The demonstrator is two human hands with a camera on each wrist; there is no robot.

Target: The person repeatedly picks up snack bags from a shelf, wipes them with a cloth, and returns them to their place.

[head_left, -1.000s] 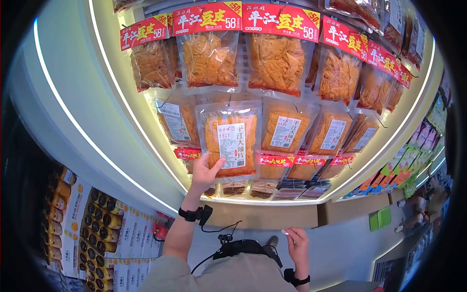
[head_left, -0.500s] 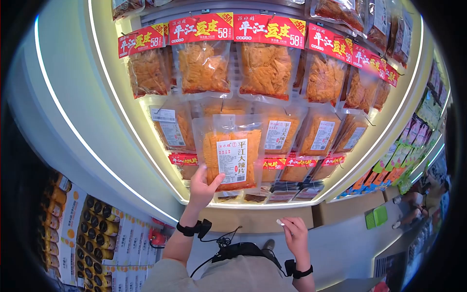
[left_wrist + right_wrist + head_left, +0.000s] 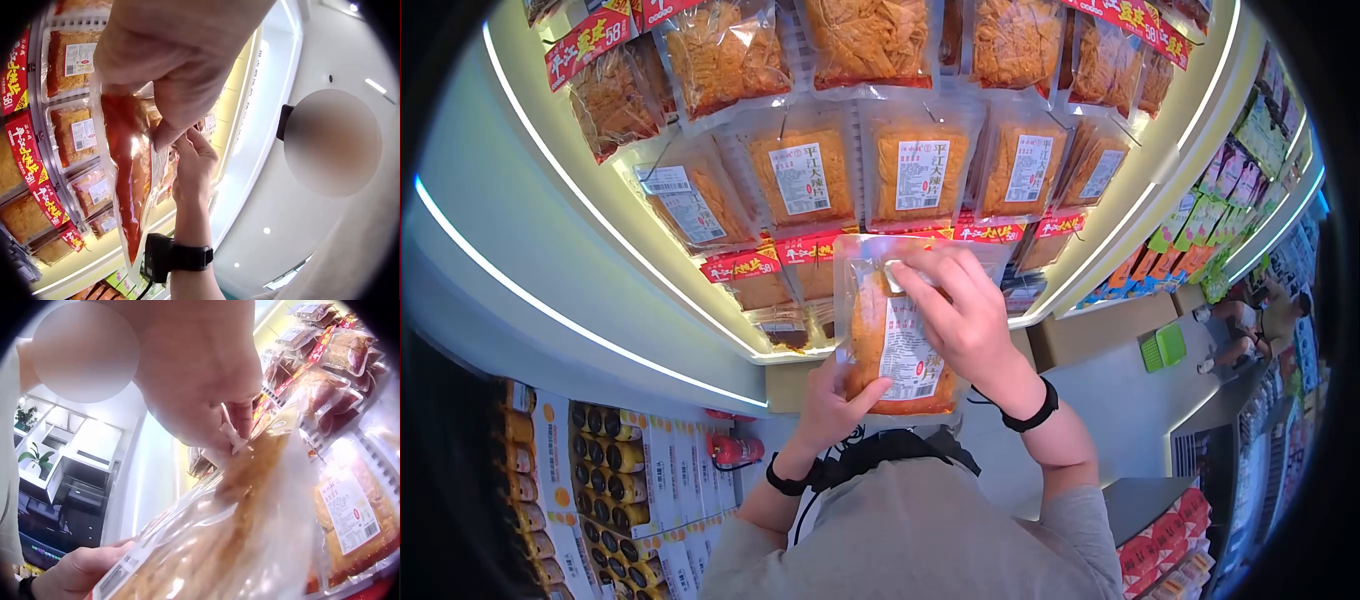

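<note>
Spanning ten to two o'clock: curved, lit display rack (image 3: 650, 290), carrying rows of hanging orange snack packets (image 3: 920, 165). Being held at centre, clear of the pegs: clear plastic packet of orange strips with a white label (image 3: 895, 350). Gripping its seven o'clock corner: left hand (image 3: 835, 405). Pinching its twelve o'clock edge, along with a small white tab (image 3: 230, 439): right hand (image 3: 960, 310). Probably risking a slip or a torn seal, pulling upward against slick film and one lower grip.

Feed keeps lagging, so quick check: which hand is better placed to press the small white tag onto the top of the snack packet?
Right, probably. The right hand pinches the white tag at the top edge of the snack packet, while the left hand grips its lower part and steadies it.
</note>
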